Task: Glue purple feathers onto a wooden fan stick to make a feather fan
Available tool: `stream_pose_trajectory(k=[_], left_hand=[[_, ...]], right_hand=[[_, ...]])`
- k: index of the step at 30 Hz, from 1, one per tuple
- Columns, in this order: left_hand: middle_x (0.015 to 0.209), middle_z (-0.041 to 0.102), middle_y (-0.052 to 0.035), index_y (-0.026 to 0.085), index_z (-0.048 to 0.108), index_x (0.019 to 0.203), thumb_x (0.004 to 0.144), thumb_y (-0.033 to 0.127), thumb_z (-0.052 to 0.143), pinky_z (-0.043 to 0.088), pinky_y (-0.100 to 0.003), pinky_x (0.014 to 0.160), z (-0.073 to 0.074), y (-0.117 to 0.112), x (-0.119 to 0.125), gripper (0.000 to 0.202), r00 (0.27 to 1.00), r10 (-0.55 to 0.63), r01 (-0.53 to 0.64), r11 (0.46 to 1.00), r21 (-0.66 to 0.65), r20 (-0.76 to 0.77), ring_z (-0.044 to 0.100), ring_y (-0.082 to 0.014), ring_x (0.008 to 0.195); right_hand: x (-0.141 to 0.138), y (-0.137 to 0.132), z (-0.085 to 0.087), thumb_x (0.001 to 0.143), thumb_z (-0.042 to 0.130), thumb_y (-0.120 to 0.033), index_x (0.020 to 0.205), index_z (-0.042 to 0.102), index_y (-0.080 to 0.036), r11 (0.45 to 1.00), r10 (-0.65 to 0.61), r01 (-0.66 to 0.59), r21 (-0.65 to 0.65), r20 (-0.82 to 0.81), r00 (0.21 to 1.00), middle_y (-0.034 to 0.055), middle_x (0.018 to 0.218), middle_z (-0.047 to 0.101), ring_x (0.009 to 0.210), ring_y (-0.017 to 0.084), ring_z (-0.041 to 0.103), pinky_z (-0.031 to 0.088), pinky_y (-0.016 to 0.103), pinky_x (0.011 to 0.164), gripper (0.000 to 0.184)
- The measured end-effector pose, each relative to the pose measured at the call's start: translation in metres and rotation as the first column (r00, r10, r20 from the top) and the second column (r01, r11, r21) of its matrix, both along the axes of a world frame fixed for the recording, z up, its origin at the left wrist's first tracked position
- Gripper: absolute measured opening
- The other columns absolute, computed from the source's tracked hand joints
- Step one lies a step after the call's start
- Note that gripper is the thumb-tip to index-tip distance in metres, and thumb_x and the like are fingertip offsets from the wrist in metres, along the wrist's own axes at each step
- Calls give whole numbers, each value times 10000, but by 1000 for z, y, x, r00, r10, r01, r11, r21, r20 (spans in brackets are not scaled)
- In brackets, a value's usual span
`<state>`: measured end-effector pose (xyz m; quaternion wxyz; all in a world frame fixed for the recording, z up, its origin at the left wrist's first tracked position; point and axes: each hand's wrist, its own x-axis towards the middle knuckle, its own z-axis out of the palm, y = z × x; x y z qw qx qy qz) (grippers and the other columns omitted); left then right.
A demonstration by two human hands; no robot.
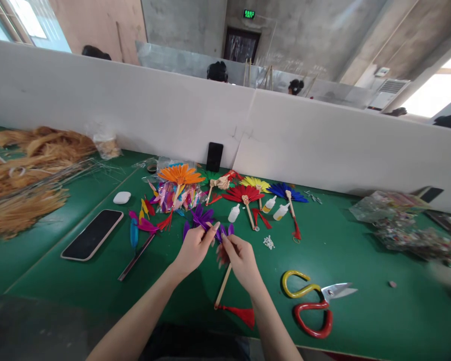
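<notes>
Purple feathers [203, 216] are pinched between the fingertips of both hands at the middle of the bench. My left hand [194, 249] is closed on them from the left, thumb on top. From the right, my right hand [240, 256] pinches them close by. Below my right hand a pale wooden stick [223, 287] slants down, with a red tassel [241, 316] at its lower end. My fingers hide where the stick meets the feathers. Just beyond lie a red feather fan [243, 193], a white glue bottle [233, 214] and small white beads [268, 242].
Scissors [325, 296] lie open at right. A phone [93, 234], loose feathers [146, 223] and brown fibre bundles [41, 150] are left. Orange [181, 174], yellow [255, 183] and blue fans [287, 191] lie behind, before a white partition [173, 110]. Plastic bags [402, 225] sit far right.
</notes>
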<state>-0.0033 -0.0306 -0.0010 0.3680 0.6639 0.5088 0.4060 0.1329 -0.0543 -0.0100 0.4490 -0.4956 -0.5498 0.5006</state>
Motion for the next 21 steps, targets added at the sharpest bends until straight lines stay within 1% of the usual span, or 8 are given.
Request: stream_pose_trajectory(k=[2,6,9,12,15,17,19,21], left_hand=[[425,390,55,182,446,567,881,458,381,311,-196,442,1,0,-1,423,1000,-13,14,1000,21,-21,396,-79,388],[430,394,51,184,441,562,884,428,371,303,-200,441,2,0,-2,410,998,-53,54,998,31,-28,389,-81,391],[422,388,52,184,434,544,881,436,380,309,-201,440,3,0,-2,424,998,-63,63,998,19,16,385,-79,385],[406,377,57,184,424,539,876,449,397,314,-198,436,4,-1,-2,429,996,-53,54,999,-9,72,382,-76,379],[402,361,65,185,425,566,873,445,407,310,-194,428,5,-2,-2,403,994,-46,47,999,-11,100,375,-75,382],[422,372,64,184,430,586,875,435,410,314,-190,430,5,-2,-2,384,994,-60,59,998,7,93,385,-75,396],[450,398,60,181,434,593,880,418,409,323,-188,441,5,-2,-2,373,995,-83,82,996,28,63,400,-74,411],[465,417,56,179,436,594,885,401,403,332,-187,452,5,-2,-3,367,995,-100,98,994,46,31,410,-73,419]], right_hand=[[-1,2,-1,809,490,-574,607,493,-192,997,21,-26,-72,-64,998,-24,487,519,394,100,496,395,216,397,432],[-1,3,-2,763,501,-634,544,447,-188,969,53,-93,-228,-176,983,-49,380,471,284,62,407,285,176,304,500],[-1,2,0,762,474,-661,521,453,-179,956,61,-123,-265,-232,971,-42,352,467,275,61,409,268,171,300,539],[1,0,3,789,441,-649,591,541,-152,974,23,-70,-215,-213,977,7,458,573,351,81,500,305,176,337,544],[3,-3,6,748,586,-556,688,587,-152,994,-7,-8,-112,-134,991,23,593,643,428,98,552,371,189,392,408],[3,-5,7,717,657,-490,690,584,-160,998,-31,26,-60,-84,996,15,603,642,454,107,563,423,206,442,339],[3,-7,8,730,653,-470,668,569,-164,999,-45,43,-29,-68,997,2,569,617,461,110,562,445,216,470,323],[3,-6,7,753,625,-482,651,546,-166,1000,-27,26,-17,-86,996,-10,538,587,449,102,548,431,208,454,342]])
